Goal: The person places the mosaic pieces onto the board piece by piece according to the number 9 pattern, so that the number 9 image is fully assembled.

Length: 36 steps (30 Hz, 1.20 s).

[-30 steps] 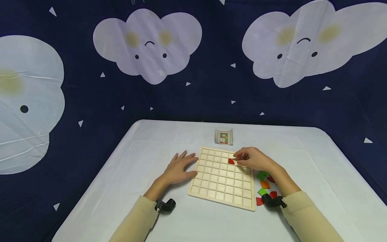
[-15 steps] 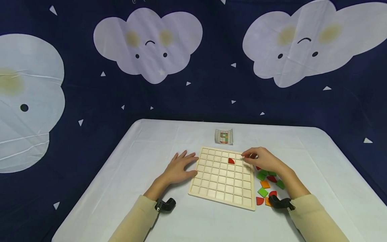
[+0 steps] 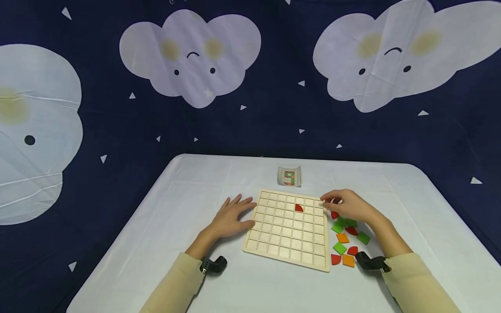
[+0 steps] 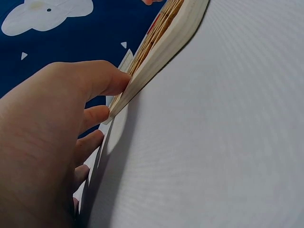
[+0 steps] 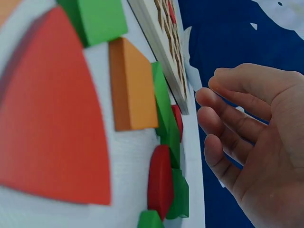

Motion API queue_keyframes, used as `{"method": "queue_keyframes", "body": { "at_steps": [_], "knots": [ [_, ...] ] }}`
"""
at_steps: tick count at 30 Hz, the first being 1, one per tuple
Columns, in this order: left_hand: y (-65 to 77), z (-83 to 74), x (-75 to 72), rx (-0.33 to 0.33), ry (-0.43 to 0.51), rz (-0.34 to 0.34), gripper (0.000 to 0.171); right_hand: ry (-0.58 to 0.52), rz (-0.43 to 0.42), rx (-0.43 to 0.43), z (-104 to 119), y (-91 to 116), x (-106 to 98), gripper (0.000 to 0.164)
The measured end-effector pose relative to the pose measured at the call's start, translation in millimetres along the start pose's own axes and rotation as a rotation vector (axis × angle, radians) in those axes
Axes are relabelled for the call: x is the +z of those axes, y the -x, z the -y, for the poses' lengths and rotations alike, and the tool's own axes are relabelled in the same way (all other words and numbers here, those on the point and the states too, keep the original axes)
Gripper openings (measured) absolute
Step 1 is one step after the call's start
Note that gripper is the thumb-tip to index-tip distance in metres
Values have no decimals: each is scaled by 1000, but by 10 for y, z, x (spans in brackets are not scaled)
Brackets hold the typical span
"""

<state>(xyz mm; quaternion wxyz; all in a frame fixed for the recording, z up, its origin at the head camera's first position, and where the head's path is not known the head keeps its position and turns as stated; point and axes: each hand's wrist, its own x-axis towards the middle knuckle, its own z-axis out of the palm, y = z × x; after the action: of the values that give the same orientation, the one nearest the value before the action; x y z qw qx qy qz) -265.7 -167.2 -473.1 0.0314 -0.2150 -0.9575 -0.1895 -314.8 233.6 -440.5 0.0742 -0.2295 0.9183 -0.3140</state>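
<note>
A pale wooden grid board [image 3: 276,228] lies on the white table, with one red quarter-round piece [image 3: 298,208] in a cell of its second row from the back. My left hand [image 3: 232,219] rests at the board's left edge; thumb and fingertips touch the rim, fingers loosely spread. Over the board's back right corner hovers my right hand [image 3: 346,204]. In the right wrist view its fingers [image 5: 212,121] bend loosely with nothing between them. Right of the board lie loose pieces: green squares [image 3: 339,248], orange squares [image 3: 342,238] and red quarter-rounds [image 3: 352,251].
Behind the board sits a small card [image 3: 289,177] printed with a coloured grid pattern. A dark blue cloth [image 3: 274,126] with white clouds hangs past the table's far edge. The white tablecloth [image 3: 219,174] stretches out on both sides of the board.
My right hand has moved right, from beside the red quarter-round piece to the board's right edge, uncovering more loose pieces. The left hand has stayed in place.
</note>
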Motion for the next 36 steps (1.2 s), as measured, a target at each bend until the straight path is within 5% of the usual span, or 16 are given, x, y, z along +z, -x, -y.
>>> {"method": "queue_keyframes", "body": {
  "at_steps": [36],
  "knots": [
    [-3, -8, -21, -8, 3, 8, 61, 49, -97, 66, -380, 263, -106, 31]
  ]
}}
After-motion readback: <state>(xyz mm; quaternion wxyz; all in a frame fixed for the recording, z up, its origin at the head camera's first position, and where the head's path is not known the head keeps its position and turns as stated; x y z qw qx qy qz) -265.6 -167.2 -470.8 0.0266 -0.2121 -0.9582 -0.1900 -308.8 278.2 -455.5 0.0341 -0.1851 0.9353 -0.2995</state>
